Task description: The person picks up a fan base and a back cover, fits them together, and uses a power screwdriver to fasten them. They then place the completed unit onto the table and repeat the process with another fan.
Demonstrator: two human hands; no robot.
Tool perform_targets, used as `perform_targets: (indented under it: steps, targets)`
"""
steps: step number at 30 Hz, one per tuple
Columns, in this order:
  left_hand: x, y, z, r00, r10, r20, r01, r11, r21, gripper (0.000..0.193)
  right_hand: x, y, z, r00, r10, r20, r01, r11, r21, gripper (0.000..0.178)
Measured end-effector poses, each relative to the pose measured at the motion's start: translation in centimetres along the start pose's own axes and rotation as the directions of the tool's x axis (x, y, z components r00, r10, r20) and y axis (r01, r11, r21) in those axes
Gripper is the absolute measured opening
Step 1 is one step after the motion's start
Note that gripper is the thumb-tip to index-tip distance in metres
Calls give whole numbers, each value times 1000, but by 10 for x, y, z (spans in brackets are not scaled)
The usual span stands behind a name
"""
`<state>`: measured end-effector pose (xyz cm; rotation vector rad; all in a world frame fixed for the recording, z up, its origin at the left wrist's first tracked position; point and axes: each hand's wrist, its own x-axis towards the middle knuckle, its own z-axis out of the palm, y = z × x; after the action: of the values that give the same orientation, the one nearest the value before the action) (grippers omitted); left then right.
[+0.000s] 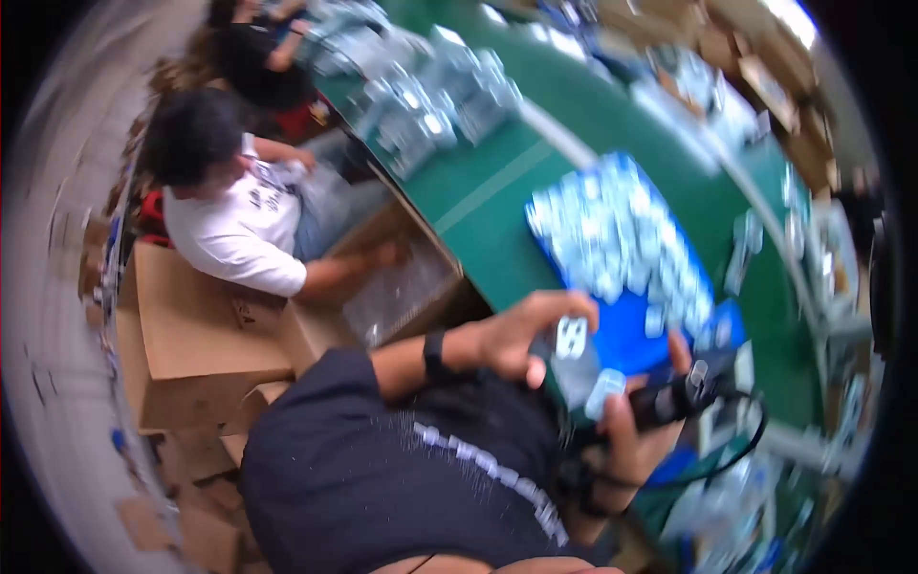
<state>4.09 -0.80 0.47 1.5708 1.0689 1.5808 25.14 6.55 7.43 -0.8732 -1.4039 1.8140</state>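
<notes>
My left hand [531, 337], with a black band at the wrist, curls its thumb and forefinger around a small white-framed dark piece [572, 338]. Below that piece a grey flat item [576, 379] spans part of the gap between my hands; blur hides its kind. My right hand [639, 421] has its thumb against a small pale blue-white piece [605, 393], and its forefinger is raised apart. A black device [669, 400] with a cable sits over the right hand and hides part of it. Just beyond lies a blue tray [631, 337] heaped with small clear-wrapped pieces [617, 230].
A green table [502, 187] stretches away, with clear-wrapped stacks [435, 100] at its far left. Open cardboard boxes [206, 320] stand on the left. Beside them a person in a white shirt [234, 215] reaches into one. More clear packs [727, 512] lie at the near right.
</notes>
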Motion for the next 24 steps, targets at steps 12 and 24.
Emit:
perform_targets:
  steps: [12, 24]
  targets:
    - [0, -39, 75, 869, 4, 494, -62, 993, 101, 78, -66, 66, -28, 907, 45, -420, -82, 994, -73, 69]
    - [8, -86, 76, 836, 90, 542, -90, 996, -27, 67, -57, 97, -27, 892, -82, -445, -31, 970, -242, 55]
